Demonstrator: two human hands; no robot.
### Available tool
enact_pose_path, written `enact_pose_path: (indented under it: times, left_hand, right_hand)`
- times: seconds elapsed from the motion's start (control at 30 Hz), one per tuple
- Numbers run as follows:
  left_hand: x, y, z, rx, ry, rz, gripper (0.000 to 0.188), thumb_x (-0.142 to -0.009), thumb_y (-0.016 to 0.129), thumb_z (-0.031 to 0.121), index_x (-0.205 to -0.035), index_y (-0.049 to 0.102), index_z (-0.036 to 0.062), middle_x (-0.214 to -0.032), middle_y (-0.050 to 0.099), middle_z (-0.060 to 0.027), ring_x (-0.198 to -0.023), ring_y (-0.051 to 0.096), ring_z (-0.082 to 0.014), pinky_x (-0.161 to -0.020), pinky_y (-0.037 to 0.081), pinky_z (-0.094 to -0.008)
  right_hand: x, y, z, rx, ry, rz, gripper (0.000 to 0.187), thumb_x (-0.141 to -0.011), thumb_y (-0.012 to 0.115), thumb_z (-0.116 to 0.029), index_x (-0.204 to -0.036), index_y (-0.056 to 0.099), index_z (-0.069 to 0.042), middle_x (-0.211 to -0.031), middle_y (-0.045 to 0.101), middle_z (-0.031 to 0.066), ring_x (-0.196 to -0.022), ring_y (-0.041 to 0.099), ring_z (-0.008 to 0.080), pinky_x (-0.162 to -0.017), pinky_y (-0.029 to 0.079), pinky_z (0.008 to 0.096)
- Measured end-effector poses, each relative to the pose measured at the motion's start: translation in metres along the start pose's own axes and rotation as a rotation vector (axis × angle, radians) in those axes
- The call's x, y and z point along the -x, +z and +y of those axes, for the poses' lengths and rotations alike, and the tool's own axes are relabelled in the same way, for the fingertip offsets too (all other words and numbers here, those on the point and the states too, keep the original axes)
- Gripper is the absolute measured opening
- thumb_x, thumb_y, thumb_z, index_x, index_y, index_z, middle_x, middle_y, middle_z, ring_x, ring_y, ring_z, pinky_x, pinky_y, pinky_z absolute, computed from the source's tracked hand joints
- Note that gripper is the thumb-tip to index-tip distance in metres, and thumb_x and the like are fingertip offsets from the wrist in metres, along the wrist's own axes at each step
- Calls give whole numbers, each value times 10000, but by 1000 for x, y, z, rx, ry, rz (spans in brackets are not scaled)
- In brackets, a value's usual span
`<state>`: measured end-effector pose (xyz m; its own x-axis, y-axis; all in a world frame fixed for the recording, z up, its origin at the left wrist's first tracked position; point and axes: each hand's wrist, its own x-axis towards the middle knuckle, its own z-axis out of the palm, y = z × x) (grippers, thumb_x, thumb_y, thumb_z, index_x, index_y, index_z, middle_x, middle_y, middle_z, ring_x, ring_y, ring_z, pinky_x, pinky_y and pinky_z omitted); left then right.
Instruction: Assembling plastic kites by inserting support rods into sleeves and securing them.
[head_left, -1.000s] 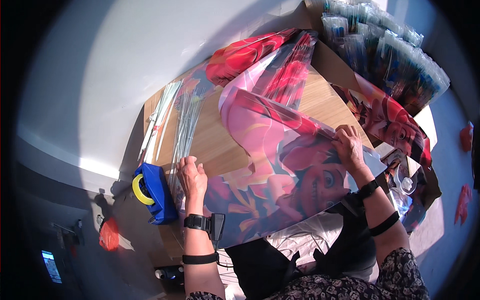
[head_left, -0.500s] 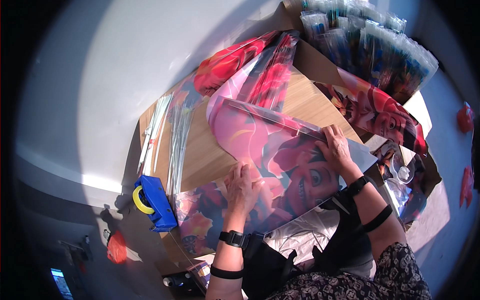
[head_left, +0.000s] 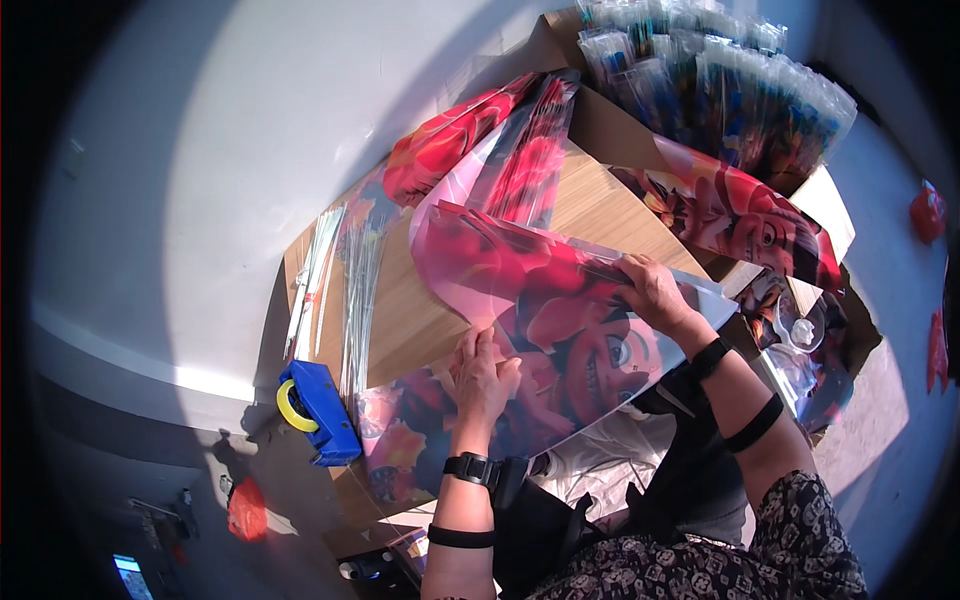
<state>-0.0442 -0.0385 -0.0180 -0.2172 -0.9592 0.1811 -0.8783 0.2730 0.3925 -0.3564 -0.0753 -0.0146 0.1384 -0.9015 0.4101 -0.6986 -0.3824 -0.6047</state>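
A printed plastic film sheet point(head_left: 590, 375) with a red cartoon face lies across the near part of the table, its far part bent over into a curled pink fold point(head_left: 445, 265). At the near end of that fold, my left hand point(head_left: 482, 382) pinches the film with its fingers close together. My right hand point(head_left: 655, 297) grips the far right edge of the same sheet, fingers curled over it and thumb underneath or hidden. Beyond lie a bunched red film sheet point(head_left: 450, 140) and a narrow folded stack of red film point(head_left: 525, 170).
Thin white sticks point(head_left: 315, 275) and clear sticks point(head_left: 358, 300) lie at the table's left. A blue tape dispenser point(head_left: 330, 410) with yellow tape sits by the left edge. Bagged items point(head_left: 730, 90) stand upright in a box at the far right. More printed film point(head_left: 760, 220) drapes nearby.
The sheet's upper layer has settled flatter, so its red print shows more strongly than the earlier cloudy look. Both hands keep their hold on the sheet. The whole view has shifted slightly.
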Motion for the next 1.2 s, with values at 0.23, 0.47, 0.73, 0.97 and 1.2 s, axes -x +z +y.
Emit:
enact_pose_path:
  times: [0.23, 0.47, 0.73, 0.97, 1.2]
  left_hand:
    - [13, -13, 23, 33, 66, 111, 722, -773, 773, 189, -1381, 425, 16, -1413, 402, -226, -1330, 378, -416, -1085, 303, -529]
    - [15, -39, 52, 7, 124, 337, 693, -775, 765, 165, -1375, 449, 27, -1473, 361, -222, -1387, 310, -422, -1116, 279, -533]
    - [11, -59, 98, -77, 542, -173, 596, -789, 743, 371, -1283, 568, 85, -1466, 417, -127, -1400, 329, -348, -1100, 249, -579]
    - [-53, -26, 35, -265, 368, -216, 625, -874, 622, 502, -1383, 504, 158, -1504, 379, -90, -1459, 224, -309, -1126, 110, -672]
    - [-195, -35, -15, -416, 53, -318, 669, -952, 425, 599, -1480, 409, 190, -1585, 288, -91, -1502, 104, -311, -1151, 72, -639]
  right_hand:
    - [-24, -21, -19, -184, 216, 132, 158, -860, 625, -114, -897, 532, 8, -781, 619, 230, -805, 614, 435, -689, 462, 456]
    - [-78, -39, -30, -211, 33, 341, 146, -880, 624, -117, -936, 538, -13, -822, 618, 203, -847, 606, 414, -721, 464, 440]
    - [-150, -61, -32, -88, 9, 456, 137, -889, 621, -156, -982, 598, -57, -846, 651, 208, -863, 616, 436, -724, 483, 480]
    - [-227, -77, -66, 36, -143, 473, 156, -889, 610, -180, -993, 622, -63, -882, 656, 201, -902, 626, 414, -763, 500, 474]
    - [-303, -65, -48, 603, -484, 571, 190, -889, 591, -251, -776, 629, -104, -833, 646, 124, -926, 577, 313, -787, 452, 429]
